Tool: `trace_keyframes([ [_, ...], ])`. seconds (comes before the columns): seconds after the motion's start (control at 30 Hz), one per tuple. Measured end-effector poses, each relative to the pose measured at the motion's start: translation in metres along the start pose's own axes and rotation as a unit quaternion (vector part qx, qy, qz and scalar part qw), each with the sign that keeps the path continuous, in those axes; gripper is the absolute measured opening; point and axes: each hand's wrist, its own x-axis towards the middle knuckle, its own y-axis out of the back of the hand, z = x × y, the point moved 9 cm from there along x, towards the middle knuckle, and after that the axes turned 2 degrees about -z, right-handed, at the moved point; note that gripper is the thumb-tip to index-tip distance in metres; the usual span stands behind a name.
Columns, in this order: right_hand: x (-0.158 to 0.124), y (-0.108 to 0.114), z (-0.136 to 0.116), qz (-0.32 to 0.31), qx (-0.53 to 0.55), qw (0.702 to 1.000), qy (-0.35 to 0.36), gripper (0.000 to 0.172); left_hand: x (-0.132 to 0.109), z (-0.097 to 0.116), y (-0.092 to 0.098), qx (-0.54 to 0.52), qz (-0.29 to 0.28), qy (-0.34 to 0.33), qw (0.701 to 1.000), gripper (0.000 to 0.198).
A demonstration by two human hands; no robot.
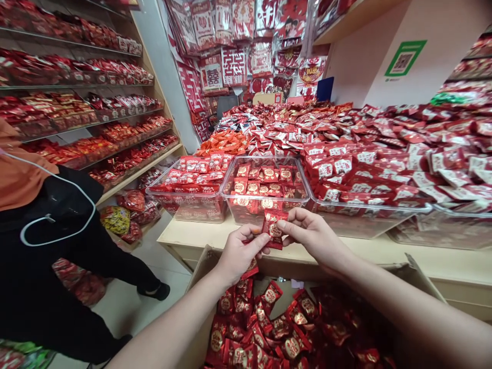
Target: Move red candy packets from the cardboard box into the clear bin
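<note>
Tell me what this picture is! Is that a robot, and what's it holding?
No robot here, just a person with two bare hands. There is one picture, taken by a camera worn on that person's head, looking forward and down, so you see roughly what they see.

The left hand and right hand pinch one small red packet with gold marks between them. Below is a cardboard box with lots of similar packets lying loose inside.

Just ahead is a pale counter. On it stand see-through tubs filled with more packets, mostly red. On the left, another person in an orange top stands near shelves full of red packs.
</note>
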Motion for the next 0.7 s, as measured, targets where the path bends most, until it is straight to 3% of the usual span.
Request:
trace_keyframes([
  [0.1,-0.001,0.005,-0.005,0.021,-0.02,0.999,0.026,0.023,-0.001,0.0,0.001,-0.015,0.013,0.004,1.0,0.023],
  [0.17,-0.006,0.007,-0.022,0.035,-0.094,0.989,0.112,0.014,-0.002,-0.001,-0.001,-0.047,0.005,0.022,0.999,0.026],
  [0.27,-0.021,-0.012,-0.047,-0.01,-0.245,0.934,0.26,0.008,-0.005,-0.001,-0.01,-0.124,-0.031,0.049,0.991,0.036],
  [0.33,-0.028,-0.024,-0.05,-0.045,-0.307,0.904,0.296,0.015,-0.006,0.006,-0.007,-0.138,-0.009,0.023,0.99,0.031],
  [0.4,-0.025,-0.021,-0.047,-0.02,-0.308,0.913,0.267,0.018,-0.006,0.014,0.002,-0.114,0.039,-0.025,0.992,0.032],
  [0.47,-0.016,-0.009,-0.034,0.018,-0.247,0.952,0.179,0.017,-0.007,0.019,0.009,-0.084,0.072,-0.059,0.992,0.046],
  [0.53,-0.009,-0.006,-0.012,0.002,-0.153,0.985,0.075,0.021,-0.006,0.02,0.012,-0.067,0.083,-0.068,0.992,0.053],
  [0.6,-0.006,-0.012,0.003,-0.046,-0.085,0.995,0.009,0.025,-0.005,0.018,0.012,-0.059,0.084,-0.065,0.993,0.045],
  [0.7,-0.004,-0.012,0.011,-0.063,-0.076,0.995,-0.017,0.023,-0.004,0.013,0.013,-0.064,0.077,-0.042,0.994,0.024],
])
